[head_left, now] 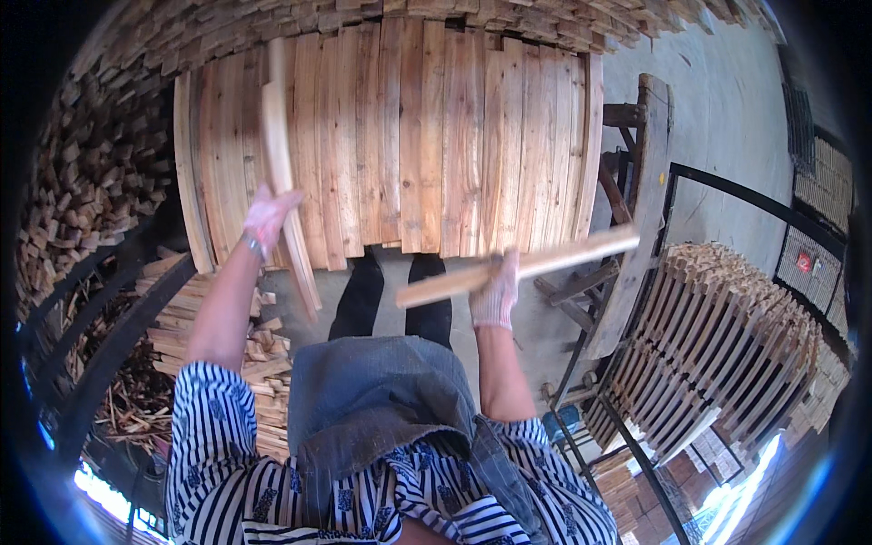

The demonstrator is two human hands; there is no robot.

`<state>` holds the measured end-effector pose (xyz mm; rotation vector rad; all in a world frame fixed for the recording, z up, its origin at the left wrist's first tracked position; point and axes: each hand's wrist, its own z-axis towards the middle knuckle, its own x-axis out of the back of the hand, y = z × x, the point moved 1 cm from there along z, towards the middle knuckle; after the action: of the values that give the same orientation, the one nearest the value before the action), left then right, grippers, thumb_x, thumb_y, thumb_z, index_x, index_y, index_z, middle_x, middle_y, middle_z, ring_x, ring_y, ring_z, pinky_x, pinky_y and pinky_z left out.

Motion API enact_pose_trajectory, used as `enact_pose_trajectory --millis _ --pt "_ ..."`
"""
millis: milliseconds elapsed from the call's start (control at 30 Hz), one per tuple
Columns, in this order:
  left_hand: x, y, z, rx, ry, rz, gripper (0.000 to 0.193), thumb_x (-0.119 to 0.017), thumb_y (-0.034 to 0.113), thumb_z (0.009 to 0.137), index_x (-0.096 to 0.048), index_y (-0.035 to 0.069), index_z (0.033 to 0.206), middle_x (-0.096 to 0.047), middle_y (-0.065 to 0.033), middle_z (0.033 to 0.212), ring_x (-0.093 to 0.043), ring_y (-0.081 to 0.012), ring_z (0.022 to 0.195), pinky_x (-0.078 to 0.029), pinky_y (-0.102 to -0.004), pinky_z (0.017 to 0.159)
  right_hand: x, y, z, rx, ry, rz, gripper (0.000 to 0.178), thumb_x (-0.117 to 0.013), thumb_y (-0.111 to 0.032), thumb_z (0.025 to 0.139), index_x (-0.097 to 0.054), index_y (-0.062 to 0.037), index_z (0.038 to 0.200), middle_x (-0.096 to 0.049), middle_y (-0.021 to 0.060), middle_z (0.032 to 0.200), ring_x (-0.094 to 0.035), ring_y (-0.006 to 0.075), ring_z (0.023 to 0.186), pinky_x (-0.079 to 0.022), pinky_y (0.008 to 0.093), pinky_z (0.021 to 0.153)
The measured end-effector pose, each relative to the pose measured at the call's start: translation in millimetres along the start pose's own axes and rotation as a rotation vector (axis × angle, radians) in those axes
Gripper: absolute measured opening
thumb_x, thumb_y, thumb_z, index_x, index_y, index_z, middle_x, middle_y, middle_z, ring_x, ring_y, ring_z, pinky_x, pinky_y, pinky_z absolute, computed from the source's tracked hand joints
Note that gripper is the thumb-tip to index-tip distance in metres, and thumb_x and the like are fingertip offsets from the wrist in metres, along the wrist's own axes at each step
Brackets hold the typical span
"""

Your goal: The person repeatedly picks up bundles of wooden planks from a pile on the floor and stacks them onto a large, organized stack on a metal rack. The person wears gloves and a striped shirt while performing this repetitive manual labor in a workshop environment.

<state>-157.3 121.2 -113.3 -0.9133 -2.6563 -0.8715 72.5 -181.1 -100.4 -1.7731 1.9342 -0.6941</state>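
Observation:
My left hand (270, 218), in a pale pinkish glove, is closed round a long, narrow wooden strip (276, 136). That strip stands nearly lengthwise over the left part of a row of planks (418, 136), its near end past their front edge. It is blurred, and it may be two strips overlapping. My right hand (496, 292), gloved too, grips another wooden strip (572, 254) held crosswise just in front of the planks, its right end raised toward the wooden trestle. The planks lie side by side, their near ends uneven.
Cut wood is stacked beyond the planks (345, 45) and at the left (82, 200). A wooden trestle (649, 163) stands at the right, near a black metal frame (727, 191) and a bundle of long slats (708, 336). Loose offcuts (136, 400) lie at the lower left.

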Motion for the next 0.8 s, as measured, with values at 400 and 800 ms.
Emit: enact_pose_trajectory --millis 400,800 --pt "75 -117 -95 0.1 0.058 -0.88 0.029 -0.071 0.007 0.083 -0.057 0.002 0.109 -0.062 -0.0083 0.1 -0.06 -0.0236 0.097 -0.049 -0.0396 0.093 15 55 99 -0.133 0.033 0.105 0.086 -0.029 -0.071 0.09 -0.02 -0.0103 0.15 -0.026 0.0125 0.153 -0.03 0.0333 0.138 -0.026 0.0517 0.112" --pt "-3 -207 -134 0.518 0.008 -1.317 0.013 -0.064 0.003 0.087 -0.055 0.001 0.096 -0.059 -0.0124 0.089 -0.061 -0.0278 0.088 -0.052 -0.0426 0.088 -9 42 83 -0.245 0.229 -0.06 0.082 -0.026 -0.072 0.09 -0.033 -0.0121 0.146 -0.031 0.0118 0.151 -0.037 0.0318 0.134 -0.035 0.0557 0.107"
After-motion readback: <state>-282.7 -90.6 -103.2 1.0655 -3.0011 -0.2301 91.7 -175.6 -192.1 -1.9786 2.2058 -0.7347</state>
